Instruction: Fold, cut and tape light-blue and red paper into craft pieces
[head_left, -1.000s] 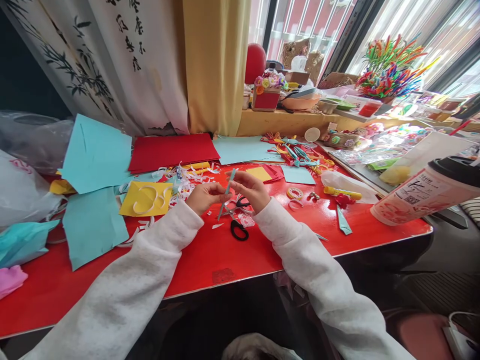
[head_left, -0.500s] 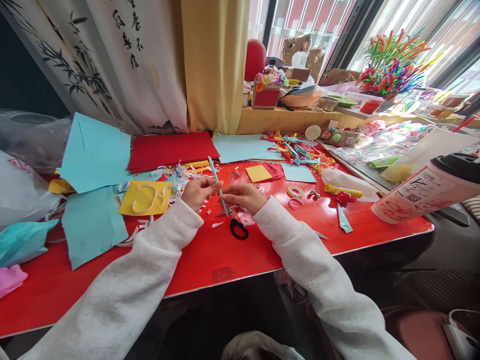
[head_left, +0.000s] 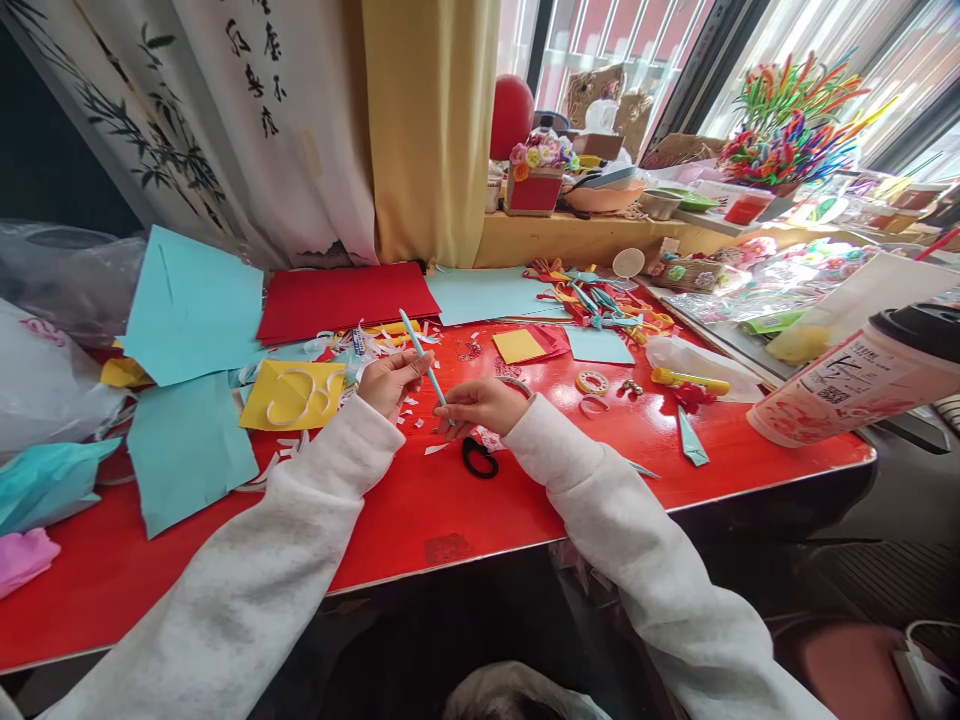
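Note:
Between my two hands slants a thin, pointed stick that looks like rolled light blue paper [head_left: 412, 332], its upper end leaning left. My left hand [head_left: 391, 386] pinches it around the middle between thumb and fingers. Lower down, my right hand [head_left: 486, 406] grips its bottom end with closed fingertips. Just below the right hand, scissors with a black handle [head_left: 478, 473] lie on the red table [head_left: 375, 540], their blades mostly hidden. White paper scraps are scattered under and beside the hands.
Blue sheets [head_left: 191, 455], a yellow square [head_left: 322, 385] and stacked red paper [head_left: 345, 302] lie left and behind. Small yellow and blue squares [head_left: 600, 346], a tape roll [head_left: 582, 384], a yellow glue stick [head_left: 679, 379] and a tilted drink cup [head_left: 817, 400] are to the right.
The blue paper stick has tilted further left at its top. My left hand has shifted slightly left, and my right hand now grips nearer the stick's lower end.

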